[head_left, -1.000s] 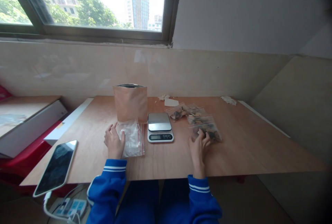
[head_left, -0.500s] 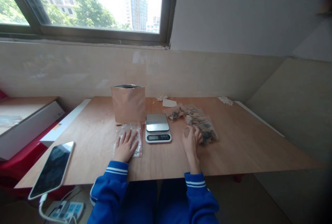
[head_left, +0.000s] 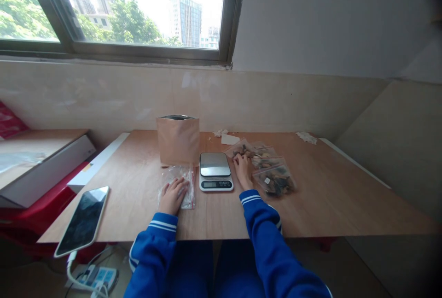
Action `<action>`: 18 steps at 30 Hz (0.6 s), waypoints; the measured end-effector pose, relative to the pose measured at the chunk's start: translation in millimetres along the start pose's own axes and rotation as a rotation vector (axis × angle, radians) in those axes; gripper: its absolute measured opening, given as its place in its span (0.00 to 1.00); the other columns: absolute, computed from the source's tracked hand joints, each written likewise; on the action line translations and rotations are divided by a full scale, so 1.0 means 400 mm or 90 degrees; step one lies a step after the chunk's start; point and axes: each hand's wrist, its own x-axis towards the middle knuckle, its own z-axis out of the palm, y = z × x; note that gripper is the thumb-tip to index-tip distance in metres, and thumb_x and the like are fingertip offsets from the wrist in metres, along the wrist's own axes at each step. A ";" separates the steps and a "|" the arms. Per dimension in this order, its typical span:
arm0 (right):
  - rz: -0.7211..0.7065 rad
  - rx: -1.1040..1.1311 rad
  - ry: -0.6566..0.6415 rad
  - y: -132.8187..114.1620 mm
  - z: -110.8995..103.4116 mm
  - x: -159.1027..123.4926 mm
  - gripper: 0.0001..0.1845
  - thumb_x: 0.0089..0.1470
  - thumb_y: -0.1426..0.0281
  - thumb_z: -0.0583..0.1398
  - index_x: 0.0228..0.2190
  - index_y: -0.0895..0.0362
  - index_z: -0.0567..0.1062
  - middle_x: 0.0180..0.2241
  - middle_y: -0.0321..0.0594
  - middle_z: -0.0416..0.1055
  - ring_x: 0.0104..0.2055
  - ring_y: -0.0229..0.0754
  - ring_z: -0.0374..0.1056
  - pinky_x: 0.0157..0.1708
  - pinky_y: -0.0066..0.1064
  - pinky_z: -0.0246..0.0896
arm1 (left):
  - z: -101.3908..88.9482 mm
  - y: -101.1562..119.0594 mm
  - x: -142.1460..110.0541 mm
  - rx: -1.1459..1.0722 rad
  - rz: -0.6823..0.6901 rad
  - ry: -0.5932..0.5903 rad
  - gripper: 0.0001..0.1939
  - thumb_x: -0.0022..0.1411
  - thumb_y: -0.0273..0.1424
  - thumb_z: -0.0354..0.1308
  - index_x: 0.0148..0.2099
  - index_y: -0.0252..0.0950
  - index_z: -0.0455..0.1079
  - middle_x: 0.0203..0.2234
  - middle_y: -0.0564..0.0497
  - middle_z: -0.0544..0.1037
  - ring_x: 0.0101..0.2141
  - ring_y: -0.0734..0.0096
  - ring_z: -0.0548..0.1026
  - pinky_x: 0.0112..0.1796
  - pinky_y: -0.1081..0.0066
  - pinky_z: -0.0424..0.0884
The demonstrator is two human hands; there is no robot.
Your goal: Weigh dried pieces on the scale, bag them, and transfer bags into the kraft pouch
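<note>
Head view: you sit at a light wooden counter [head_left: 311,187], with your hands reaching forward.

Left hand [head_left: 173,195]: flat, fingers spread, pressing on a clear plastic zip bag [head_left: 176,174] with a red edge strip; it pinches nothing.

Right hand [head_left: 243,170]: fingers bent down on a clear zip bag with brown dried pieces [head_left: 238,150]; I cannot tell if they pinch it.

Between hands: a silver-and-black digital scale [head_left: 214,164]. Behind it, to the left, stands a tan kraft paper pouch [head_left: 178,140].

Risk: your right blue sleeve [head_left: 262,224] passes just beside the scale, so one careless bump could shift it. Pulling the plastic bag could tip the pouch, because they touch. If the brown-pieces bag is unsealed, which I cannot see, pieces could spill.
</note>
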 end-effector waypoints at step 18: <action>0.245 0.687 0.095 -0.240 -0.286 -0.289 0.19 0.52 0.54 0.63 0.38 0.57 0.72 0.30 0.38 0.72 0.31 0.39 0.69 0.32 0.29 0.65 | -0.100 0.338 -0.077 -0.523 0.151 -0.049 0.13 0.63 0.42 0.55 0.36 0.36 0.67 0.24 0.54 0.71 0.24 0.74 0.67 0.27 0.74 0.63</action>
